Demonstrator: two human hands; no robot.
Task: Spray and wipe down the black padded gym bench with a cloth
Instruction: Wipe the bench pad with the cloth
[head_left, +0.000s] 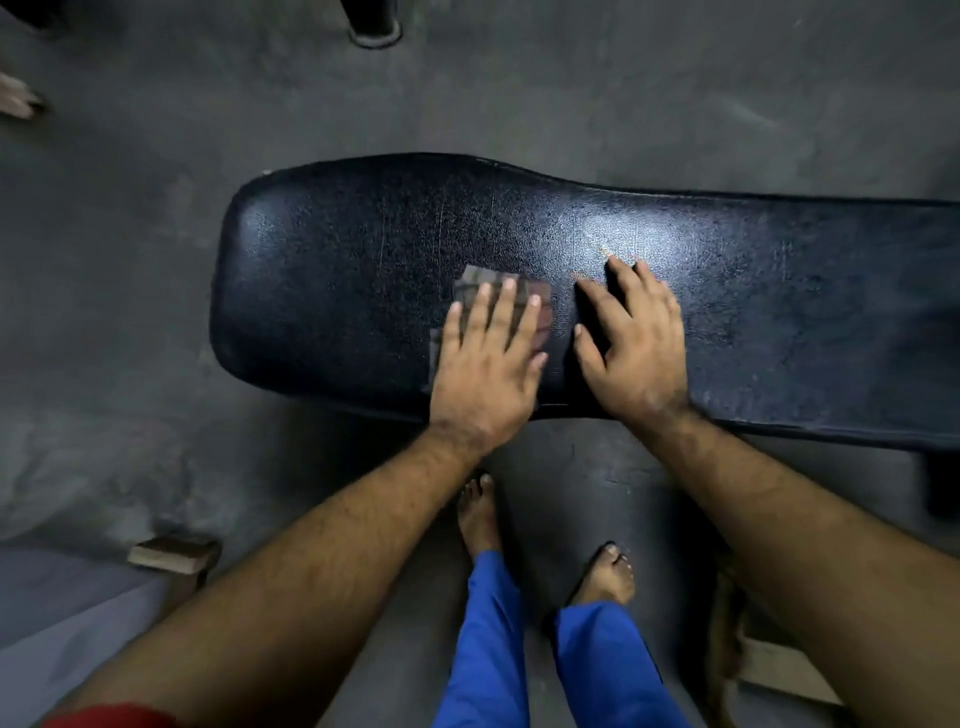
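The black padded gym bench (337, 249) runs across the middle of the view, its rounded end at the left. A small checked cloth (470, 287) lies flat on the pad near its front edge. My left hand (485, 358) presses flat on the cloth with the fingers spread, and covers most of it. My right hand (636, 343) rests beside it on the bare pad, fingers apart, with nothing in it. No spray bottle is in view.
The floor around the bench is dark grey concrete. My bare feet (480, 512) stand just in front of the bench. A wooden block (174, 553) lies at the lower left, and a round black base (375, 31) stands at the top.
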